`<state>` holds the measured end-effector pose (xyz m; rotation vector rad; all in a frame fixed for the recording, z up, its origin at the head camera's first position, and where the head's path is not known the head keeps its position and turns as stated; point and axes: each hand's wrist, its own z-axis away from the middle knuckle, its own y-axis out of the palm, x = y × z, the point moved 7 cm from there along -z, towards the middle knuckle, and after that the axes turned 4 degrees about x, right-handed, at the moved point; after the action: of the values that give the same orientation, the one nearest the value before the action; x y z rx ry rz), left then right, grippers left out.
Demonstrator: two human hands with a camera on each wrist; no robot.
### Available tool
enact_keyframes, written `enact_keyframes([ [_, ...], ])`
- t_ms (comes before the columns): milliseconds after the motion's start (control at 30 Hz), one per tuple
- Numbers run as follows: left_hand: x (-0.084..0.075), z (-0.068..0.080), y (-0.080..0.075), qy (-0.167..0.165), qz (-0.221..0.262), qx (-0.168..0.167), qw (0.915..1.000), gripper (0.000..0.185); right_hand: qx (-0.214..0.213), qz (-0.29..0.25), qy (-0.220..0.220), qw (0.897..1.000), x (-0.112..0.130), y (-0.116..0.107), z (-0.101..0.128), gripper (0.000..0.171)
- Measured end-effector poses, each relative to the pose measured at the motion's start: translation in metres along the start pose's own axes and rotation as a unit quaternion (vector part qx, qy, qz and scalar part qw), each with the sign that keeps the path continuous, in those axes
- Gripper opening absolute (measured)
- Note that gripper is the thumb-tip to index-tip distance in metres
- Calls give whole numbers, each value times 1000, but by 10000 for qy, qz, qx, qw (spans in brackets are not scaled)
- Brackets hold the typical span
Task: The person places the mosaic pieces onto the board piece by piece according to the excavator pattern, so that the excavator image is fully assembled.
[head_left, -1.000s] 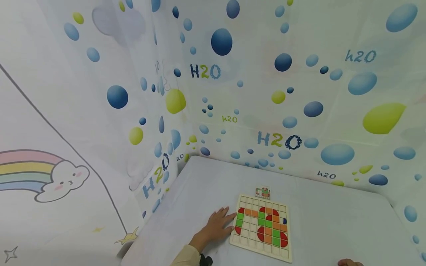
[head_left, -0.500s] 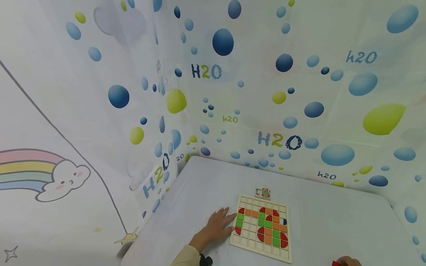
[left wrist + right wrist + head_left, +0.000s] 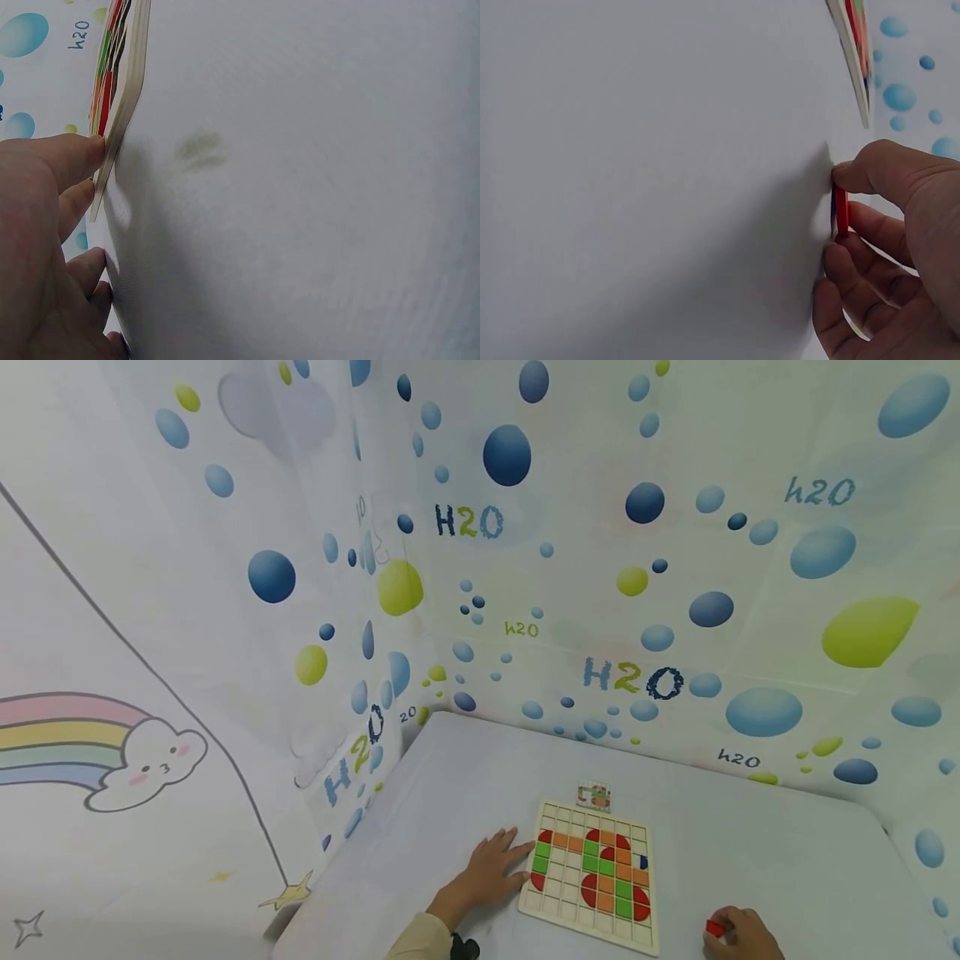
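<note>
A square wooden grid board (image 3: 562,906) lies on the table with red, orange and green tiles and one small blue piece in its cells. My left hand (image 3: 491,868) rests at the board's left edge, its fingers spread and fairly straight; the left wrist view has the thumb and a finger touching that edge. To the right of the board, low over the table, my right hand (image 3: 742,933) pinches a red tile (image 3: 715,928). The right wrist view shows this tile (image 3: 842,211) on edge between thumb and fingers.
Behind the board lies a small card (image 3: 594,795) printed with a coloured pattern. A white cloth covers the table (image 3: 450,777), and a faint stain (image 3: 201,150) marks it near the left hand. Printed curtains (image 3: 570,610) hang behind and to the left.
My right hand has come in from the bottom right edge and moved left towards the board, bringing the red tile into view. The left hand and board have stayed put.
</note>
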<state>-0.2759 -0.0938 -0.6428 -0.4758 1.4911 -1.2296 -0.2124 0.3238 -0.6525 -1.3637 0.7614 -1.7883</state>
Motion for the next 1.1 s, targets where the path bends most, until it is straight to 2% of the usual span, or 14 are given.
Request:
enact_keyframes([
  [200, -1, 0, 1, -25, 28, 39, 10000, 56, 33, -113, 264, 9996, 28, 16, -5, 32],
  [467, -1, 0, 0, 98, 22, -28, 9999, 56, -394, -247, 62, 9989, 69, 15, -5, 29],
  [600, -1, 0, -1, 122, -1, -55, 9999, 56, -590, -210, -350, 9974, 107, 18, -6, 31],
  [767, 1, -1, 0, 20, 48, 9, 10000, 56, -777, -67, -1018, 9917, 159, 30, -3, 24],
  [933, 1, 0, 0, -6, 133, 37, 9999, 56, -1139, 234, -1670, 9791, 202, 48, -6, 19],
  [1100, 1, -1, -1, 29, 113, 2, 9999, 56, -1304, 483, -2124, 9672, 229, 67, -10, 20],
])
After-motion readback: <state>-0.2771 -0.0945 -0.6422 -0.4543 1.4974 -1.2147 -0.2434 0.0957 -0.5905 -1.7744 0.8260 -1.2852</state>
